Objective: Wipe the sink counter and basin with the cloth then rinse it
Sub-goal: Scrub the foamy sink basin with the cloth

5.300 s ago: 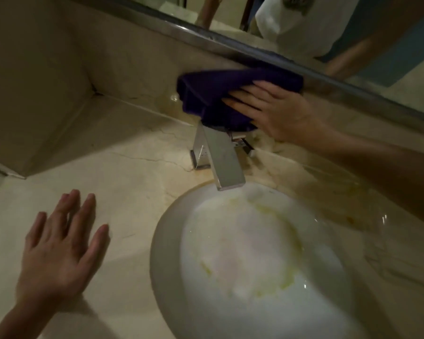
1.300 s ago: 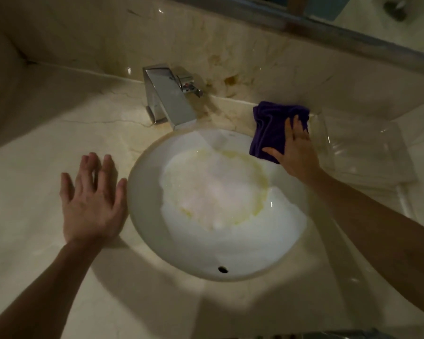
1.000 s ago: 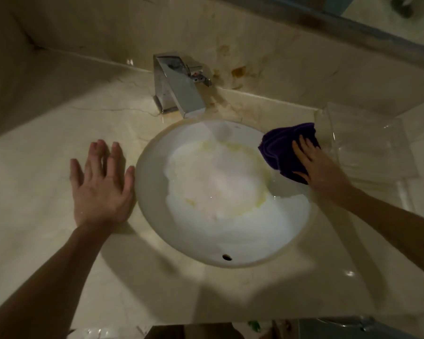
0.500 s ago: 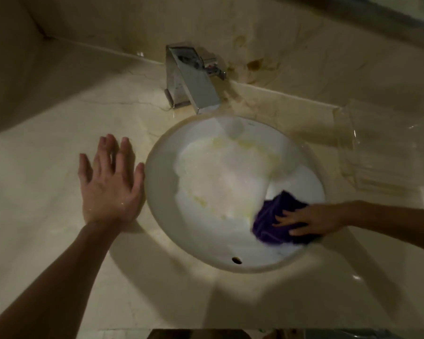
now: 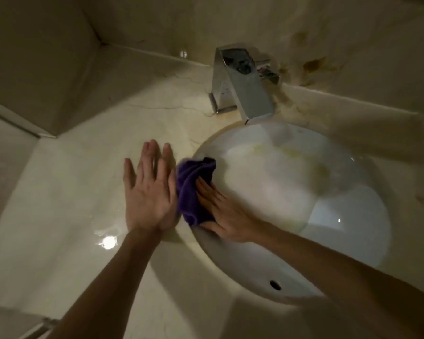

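The purple cloth [image 5: 194, 189] is pressed against the left inner wall of the white basin [image 5: 304, 216], just under the rim, by the right hand [image 5: 224, 214]. The fingers of that hand are laid nearly straight over the fabric, flat rather than curled, so the cloth is pushed, not pinched. The bunched cloth is stretched lengthwise along the rim, running from the near side toward the faucet [image 5: 242, 89]; most of it lies ahead of and to the left of the right fingertips (toward the counter edge).

The left hand [image 5: 149, 192] is spread flat on the marble counter [image 5: 71, 192], fingers extended and holding nothing, its inner edge just beside the cloth and perhaps touching it. It is judged to serve as a brace.

Since the cloth leads the right fingers along the wall, a stroke toward the faucet would be made by the right hand. Yellowish staining is seen on the far basin wall, so basin wiping appears unfinished and rinsing not yet begun.
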Motion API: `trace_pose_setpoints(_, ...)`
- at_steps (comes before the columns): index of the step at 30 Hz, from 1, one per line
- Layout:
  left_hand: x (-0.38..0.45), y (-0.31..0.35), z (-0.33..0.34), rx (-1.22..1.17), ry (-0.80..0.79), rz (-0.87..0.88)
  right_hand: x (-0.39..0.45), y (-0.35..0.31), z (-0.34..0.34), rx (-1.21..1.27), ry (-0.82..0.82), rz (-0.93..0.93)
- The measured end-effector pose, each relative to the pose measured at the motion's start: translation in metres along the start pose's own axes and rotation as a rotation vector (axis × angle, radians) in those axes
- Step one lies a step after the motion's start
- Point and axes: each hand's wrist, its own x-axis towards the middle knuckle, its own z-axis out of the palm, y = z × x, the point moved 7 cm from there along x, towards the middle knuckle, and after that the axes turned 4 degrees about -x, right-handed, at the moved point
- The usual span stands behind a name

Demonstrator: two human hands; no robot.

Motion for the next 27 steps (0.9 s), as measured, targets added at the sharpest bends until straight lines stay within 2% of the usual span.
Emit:
trace_pose_setpoints(3,-0.002,0.005,-0.004,-0.031,0.016,0.006,0.014,0.041,0.001,-0.432,-0.115,-0.147)
trace_pose_setpoints(8,-0.003,0.008,-0.007,-0.077,0.021,0.003,0.027,0.095,-0.032,-0.783,-0.214,-0.326)
trace_pose_setpoints(14,-0.004,0.007,-0.008,-0.085,0.016,0.017,0.003,0.144,-0.099,-0.986,-0.339,-0.367)
trace_pose_setpoints(16,-0.004,0.007,-0.009,-0.098,0.022,0.020,-0.021,0.164,-0.113,-1.064,-0.453,-0.325)
trace_pose_setpoints(19,-0.004,0.007,-0.009,-0.101,0.021,0.022,-0.069,0.182,-0.132,-1.014,-0.465,-0.210)
trace_pose_setpoints(22,-0.004,0.006,-0.009,-0.100,0.021,0.023,-0.140,0.184,-0.136,-0.853,-0.519,-0.037)
trace_pose_setpoints(24,-0.003,0.005,-0.008,-0.082,0.021,0.023,-0.185,0.173,-0.128,-0.738,-0.455,0.070)
trace_pose_setpoints(27,-0.003,0.006,-0.008,-0.071,0.021,0.020,-0.238,0.142,-0.089,-0.499,-0.574,0.235)
